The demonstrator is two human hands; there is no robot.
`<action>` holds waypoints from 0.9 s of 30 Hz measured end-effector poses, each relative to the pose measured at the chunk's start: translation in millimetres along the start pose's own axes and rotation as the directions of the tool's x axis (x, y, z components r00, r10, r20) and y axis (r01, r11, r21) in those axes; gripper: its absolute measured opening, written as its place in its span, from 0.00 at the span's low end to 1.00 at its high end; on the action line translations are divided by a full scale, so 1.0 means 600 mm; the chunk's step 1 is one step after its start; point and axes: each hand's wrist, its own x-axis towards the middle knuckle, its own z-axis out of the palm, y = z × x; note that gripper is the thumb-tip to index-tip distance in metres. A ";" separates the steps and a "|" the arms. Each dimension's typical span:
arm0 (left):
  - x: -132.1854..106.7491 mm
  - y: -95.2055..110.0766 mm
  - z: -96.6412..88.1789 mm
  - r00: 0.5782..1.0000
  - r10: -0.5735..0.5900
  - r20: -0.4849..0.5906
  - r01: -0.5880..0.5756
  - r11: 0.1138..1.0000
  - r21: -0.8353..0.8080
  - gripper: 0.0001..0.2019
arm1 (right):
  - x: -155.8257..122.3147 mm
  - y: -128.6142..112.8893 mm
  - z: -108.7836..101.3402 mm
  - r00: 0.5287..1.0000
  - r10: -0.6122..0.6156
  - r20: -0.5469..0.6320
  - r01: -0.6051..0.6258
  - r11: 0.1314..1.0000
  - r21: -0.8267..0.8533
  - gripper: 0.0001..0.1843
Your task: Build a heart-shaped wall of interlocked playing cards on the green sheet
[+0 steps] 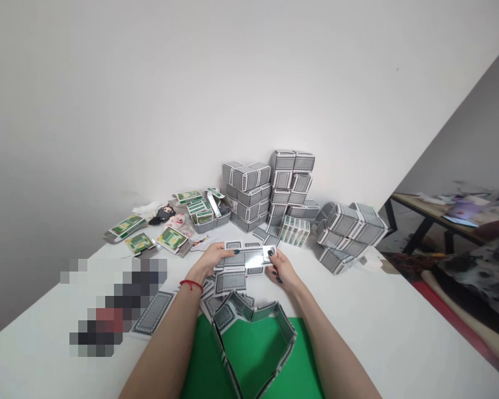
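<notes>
Both hands grip a flat grey patterned cardboard box blank [249, 257] above the white table [399, 327]. My left hand [213, 260], with a red string on the wrist, pinches its left end. My right hand [283, 270] holds its right end, fingers curled. Beneath them lie several more flat grey blanks [230, 281]. Close to me a long folded strip of grey card [253, 327] stands on edge in a loop on a green mat [253, 354].
Stacks of wrapped grey card packs [270, 188] stand against the wall, with more bundles [349, 230] to the right. Green-printed packs [199, 210] and loose green cards [139, 241] lie at the back left. A blurred patch covers the left table. Another table [441, 213] stands far right.
</notes>
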 end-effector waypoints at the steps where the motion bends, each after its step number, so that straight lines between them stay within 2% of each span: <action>1: -0.001 0.000 0.001 1.000 0.002 0.000 -0.002 1.000 -0.001 0.09 | 0.000 0.000 0.000 1.000 0.012 0.002 -0.012 1.000 0.001 0.22; 6: -0.002 0.002 0.004 1.000 0.005 -0.002 -0.005 1.000 0.005 0.08 | 0.002 0.003 0.000 0.999 0.036 0.003 -0.036 0.999 -0.007 0.22; 20: 0.010 -0.007 0.002 1.000 0.018 -0.007 -0.018 1.000 0.002 0.08 | -0.002 -0.002 0.005 0.999 -0.039 -0.019 0.038 0.998 -0.055 0.21; 24: 0.011 -0.004 0.001 0.999 0.001 0.052 0.003 0.996 -0.086 0.09 | 0.000 -0.001 0.001 0.998 -0.055 -0.018 0.054 0.997 -0.059 0.19; 27: 0.013 -0.001 -0.001 0.999 0.004 0.049 0.009 0.965 -0.261 0.08 | 0.002 0.001 -0.002 0.998 -0.059 -0.023 0.058 0.998 -0.014 0.18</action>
